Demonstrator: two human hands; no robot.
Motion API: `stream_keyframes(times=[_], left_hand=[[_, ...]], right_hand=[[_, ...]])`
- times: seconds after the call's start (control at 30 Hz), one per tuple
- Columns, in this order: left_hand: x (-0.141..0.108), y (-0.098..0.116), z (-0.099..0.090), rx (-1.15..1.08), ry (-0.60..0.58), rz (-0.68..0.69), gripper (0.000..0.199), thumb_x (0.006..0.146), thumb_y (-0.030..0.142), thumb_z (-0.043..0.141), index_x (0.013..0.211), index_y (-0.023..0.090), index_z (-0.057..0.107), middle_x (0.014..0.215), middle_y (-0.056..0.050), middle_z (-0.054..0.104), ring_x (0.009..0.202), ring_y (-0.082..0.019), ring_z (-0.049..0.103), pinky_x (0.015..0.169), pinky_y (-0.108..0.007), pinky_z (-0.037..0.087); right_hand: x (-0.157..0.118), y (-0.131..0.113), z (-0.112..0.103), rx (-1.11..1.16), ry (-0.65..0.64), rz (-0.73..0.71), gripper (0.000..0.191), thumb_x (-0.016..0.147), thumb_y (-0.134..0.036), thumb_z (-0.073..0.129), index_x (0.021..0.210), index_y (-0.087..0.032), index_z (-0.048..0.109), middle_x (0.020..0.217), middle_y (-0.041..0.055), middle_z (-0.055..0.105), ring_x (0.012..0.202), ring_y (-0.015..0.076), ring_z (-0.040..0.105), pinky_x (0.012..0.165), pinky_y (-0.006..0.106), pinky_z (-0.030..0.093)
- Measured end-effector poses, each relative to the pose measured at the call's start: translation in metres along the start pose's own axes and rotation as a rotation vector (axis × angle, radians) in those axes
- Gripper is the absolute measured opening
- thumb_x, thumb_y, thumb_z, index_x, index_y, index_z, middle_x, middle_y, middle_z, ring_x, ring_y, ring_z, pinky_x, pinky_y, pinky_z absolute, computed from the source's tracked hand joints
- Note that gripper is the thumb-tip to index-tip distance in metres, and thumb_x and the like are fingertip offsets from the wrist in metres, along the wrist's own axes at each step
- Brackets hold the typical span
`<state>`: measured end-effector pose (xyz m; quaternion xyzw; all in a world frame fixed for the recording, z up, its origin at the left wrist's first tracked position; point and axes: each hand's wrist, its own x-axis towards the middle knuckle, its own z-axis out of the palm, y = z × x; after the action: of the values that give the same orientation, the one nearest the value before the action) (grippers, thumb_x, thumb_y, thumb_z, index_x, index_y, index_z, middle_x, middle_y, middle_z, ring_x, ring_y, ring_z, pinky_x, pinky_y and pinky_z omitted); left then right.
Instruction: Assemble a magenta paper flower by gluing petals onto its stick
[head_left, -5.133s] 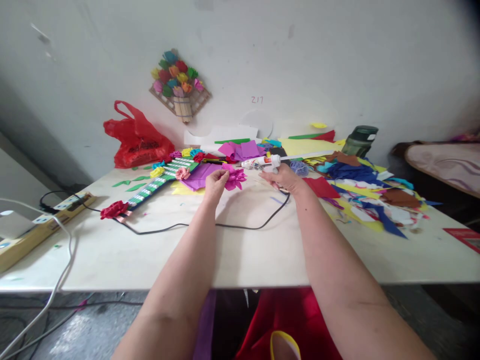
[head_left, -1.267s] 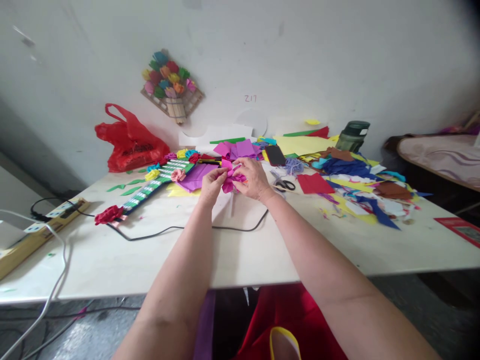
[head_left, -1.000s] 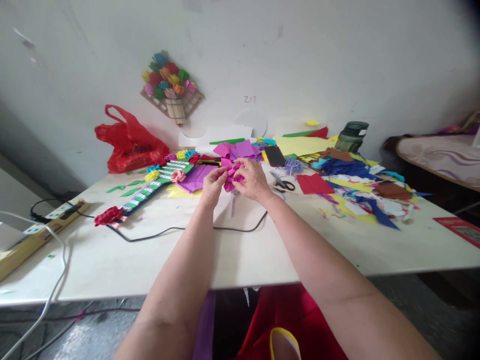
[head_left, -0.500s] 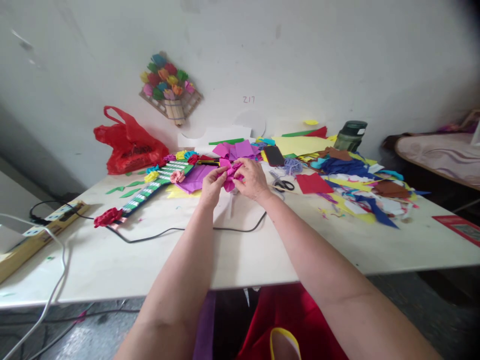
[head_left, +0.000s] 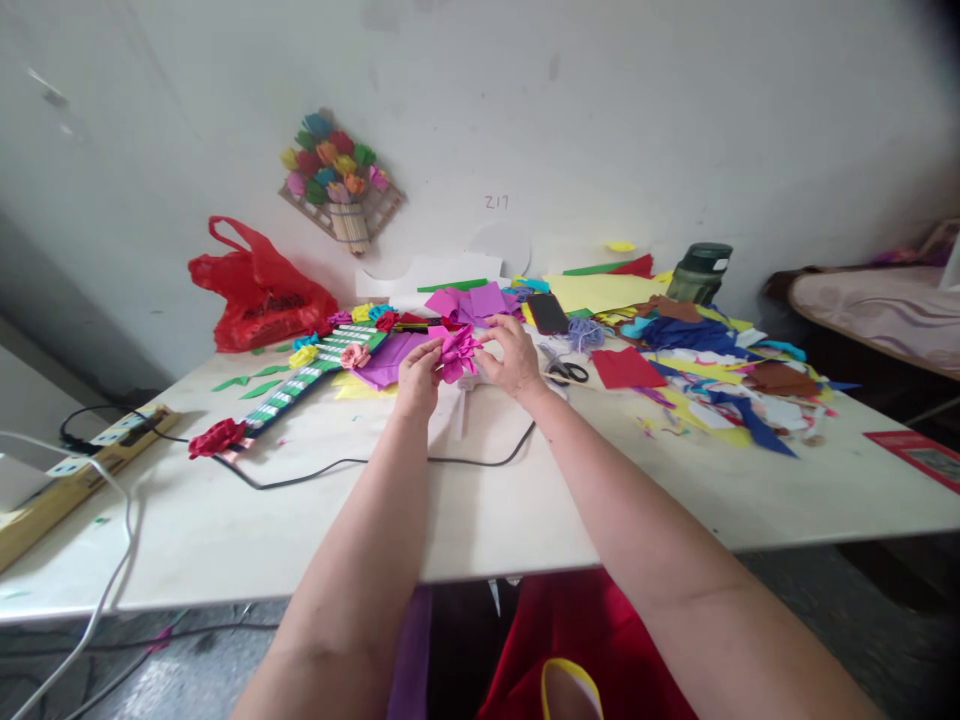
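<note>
A magenta paper flower (head_left: 458, 354) is held up over the middle of the table, its petals spread. My left hand (head_left: 420, 380) pinches it from the left side. My right hand (head_left: 514, 360) is at its right edge, thumb and fingertips closed on a petal. Behind the hands lie folded purple and magenta paper sheets (head_left: 480, 300). Left of them is a guitar-shaped craft piece (head_left: 300, 375) in green and white, with paper flowers such as a pink one (head_left: 355, 355) and a red one (head_left: 217, 438).
Scissors (head_left: 568, 372), a phone (head_left: 548, 313) and red paper (head_left: 628, 368) lie to the right, beside a heap of paper scraps (head_left: 735, 375) and a dark bottle (head_left: 701, 272). A red plastic bag (head_left: 262, 290) and power strip (head_left: 112, 440) are at left. A black cable (head_left: 315, 472) crosses the front.
The magenta flower now shows more openly between my hands. My right hand has shifted slightly right, and its fingers have moved from the flower's middle to its edge.
</note>
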<state>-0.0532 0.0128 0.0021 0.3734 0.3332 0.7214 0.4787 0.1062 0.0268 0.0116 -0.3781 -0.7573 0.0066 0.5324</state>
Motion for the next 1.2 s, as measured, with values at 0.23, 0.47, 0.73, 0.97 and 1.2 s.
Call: stream_keyframes(times=[0.23,0.47,0.73,0.97,1.2], left_hand=[[-0.001,-0.001,0.002,-0.014,0.019,-0.010,0.022,0.058,0.014,0.066,0.079,0.012,0.068,0.067,-0.004,0.067,0.057,-0.013,0.061,0.055,-0.024,0.046],[-0.003,-0.001,0.004,-0.027,0.006,-0.015,0.022,0.057,0.014,0.068,0.079,0.012,0.068,0.067,-0.004,0.067,0.056,-0.012,0.060,0.055,-0.023,0.046],[-0.003,-0.004,0.004,-0.044,-0.053,0.006,0.034,0.057,0.017,0.073,0.090,0.016,0.067,0.077,-0.003,0.068,0.064,-0.014,0.065,0.062,-0.026,0.049],[-0.003,-0.005,0.003,-0.008,-0.072,0.003,0.054,0.058,0.020,0.073,0.111,0.019,0.063,0.071,0.001,0.063,0.067,-0.015,0.066,0.067,-0.028,0.050],[-0.011,0.003,0.005,0.026,-0.085,-0.036,0.070,0.057,0.020,0.071,0.125,0.027,0.056,0.066,0.006,0.060,0.063,-0.010,0.060,0.071,-0.030,0.053]], right_hand=[[0.000,-0.007,0.000,0.051,-0.115,0.147,0.039,0.072,-0.037,0.065,0.106,-0.020,0.059,0.114,0.0099,0.062,0.088,0.0225,0.061,0.086,0.041,0.048],[-0.004,-0.004,0.008,0.206,-0.237,0.358,0.054,0.067,-0.032,0.069,0.118,-0.025,0.052,0.100,0.0038,0.068,0.083,0.0202,0.063,0.081,0.039,0.049],[-0.001,0.008,0.025,0.487,-0.146,0.479,0.045,0.066,-0.018,0.065,0.110,-0.022,0.053,0.079,-0.0001,0.067,0.076,0.0175,0.063,0.076,0.035,0.050],[0.000,0.008,0.023,0.559,-0.127,0.490,0.049,0.064,-0.016,0.060,0.112,-0.023,0.053,0.075,-0.0013,0.064,0.071,0.0165,0.060,0.073,0.034,0.049],[0.002,0.006,0.017,0.476,-0.107,0.553,0.051,0.062,-0.016,0.056,0.113,-0.021,0.054,0.071,-0.0024,0.060,0.071,0.0172,0.058,0.074,0.035,0.048]])
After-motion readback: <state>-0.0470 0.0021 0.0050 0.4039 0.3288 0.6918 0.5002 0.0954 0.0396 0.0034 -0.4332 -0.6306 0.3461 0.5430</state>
